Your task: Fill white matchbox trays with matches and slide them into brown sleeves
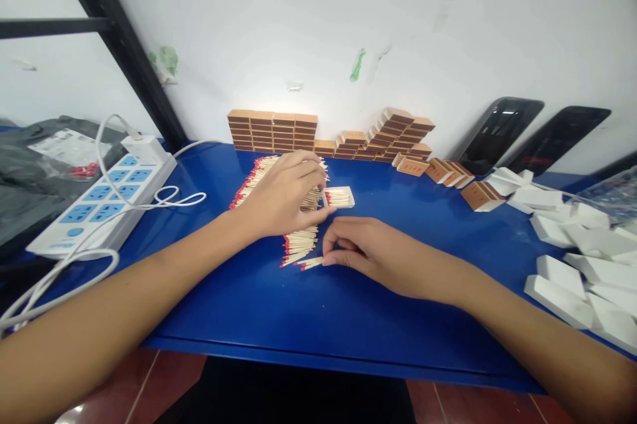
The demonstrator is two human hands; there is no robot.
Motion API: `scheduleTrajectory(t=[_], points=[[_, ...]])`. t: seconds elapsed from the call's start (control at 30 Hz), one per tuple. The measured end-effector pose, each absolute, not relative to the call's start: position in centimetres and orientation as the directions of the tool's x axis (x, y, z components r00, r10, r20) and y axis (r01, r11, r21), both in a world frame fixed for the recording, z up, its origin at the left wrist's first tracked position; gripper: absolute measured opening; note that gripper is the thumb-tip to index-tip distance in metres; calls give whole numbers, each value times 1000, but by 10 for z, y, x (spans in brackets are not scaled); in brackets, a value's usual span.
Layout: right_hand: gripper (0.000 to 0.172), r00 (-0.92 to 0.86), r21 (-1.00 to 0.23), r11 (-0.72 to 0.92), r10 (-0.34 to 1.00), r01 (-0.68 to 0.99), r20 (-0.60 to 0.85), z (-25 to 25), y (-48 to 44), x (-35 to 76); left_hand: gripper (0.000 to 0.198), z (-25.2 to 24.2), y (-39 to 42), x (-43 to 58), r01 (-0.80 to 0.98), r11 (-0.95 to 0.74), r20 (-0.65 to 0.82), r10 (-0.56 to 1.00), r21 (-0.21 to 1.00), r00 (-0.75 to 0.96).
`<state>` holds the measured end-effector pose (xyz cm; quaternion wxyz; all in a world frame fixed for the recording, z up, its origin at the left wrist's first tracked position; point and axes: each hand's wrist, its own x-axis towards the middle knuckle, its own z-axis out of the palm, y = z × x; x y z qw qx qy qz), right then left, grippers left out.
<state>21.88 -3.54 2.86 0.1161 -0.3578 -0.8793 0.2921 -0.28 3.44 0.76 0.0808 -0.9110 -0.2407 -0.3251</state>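
Observation:
My left hand [283, 195] reaches over a long pile of red-tipped matches [253, 178], hiding its middle. Its thumb and forefinger are closed on the left end of a small white matchbox tray [348, 202]. Several matches lie inside that tray, heads to the left. My right hand [363, 251] is just below the tray, thumb and fingertips pinched on the tail ends of a few matches [311, 264] at the pile's near end. Their red heads point left, and the right fingertips hide the other ends.
Stacked brown matchboxes [273, 129] line the white wall. More matchbox sleeves [482, 196] stand at right, beside loose white trays [562, 284]. Two dark phone-like slabs [497, 132] lean on the wall. A white power strip [107, 195] with cables lies left on the blue table [279, 318].

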Motion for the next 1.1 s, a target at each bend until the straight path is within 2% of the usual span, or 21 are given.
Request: scheduleTrajectory(t=[0.2, 0.27, 0.47, 0.6, 0.67, 0.83, 1.1], points=[[19, -688, -636, 488, 719, 598, -95, 30, -24, 234, 29, 8, 34, -2, 484, -875, 638, 379, 10, 671], [20, -687, -618, 506, 723, 601, -75, 31, -22, 236, 29, 8, 34, -3, 485, -874, 638, 380, 11, 670], [22, -631, -502, 594, 767, 628, 118, 35, -10, 248, 29, 7, 35, -2, 483, -876, 632, 381, 13, 675], [12, -611, -308, 702, 711, 642, 348, 30, 2, 258, 25, 8, 34, -1, 464, -885, 642, 369, 23, 672], [11, -608, -215, 708, 694, 672, 386, 27, 6, 260, 28, 8, 34, 0, 457, -889, 649, 366, 33, 667], [16, -608, -82, 673, 707, 735, 361, 22, 10, 262, 31, 10, 34, 0, 435, -900, 653, 349, 33, 672], [19, -616, -68, 670, 712, 739, 337, 25, 5, 259, 29, 9, 33, 0, 437, -899, 633, 361, 41, 684]])
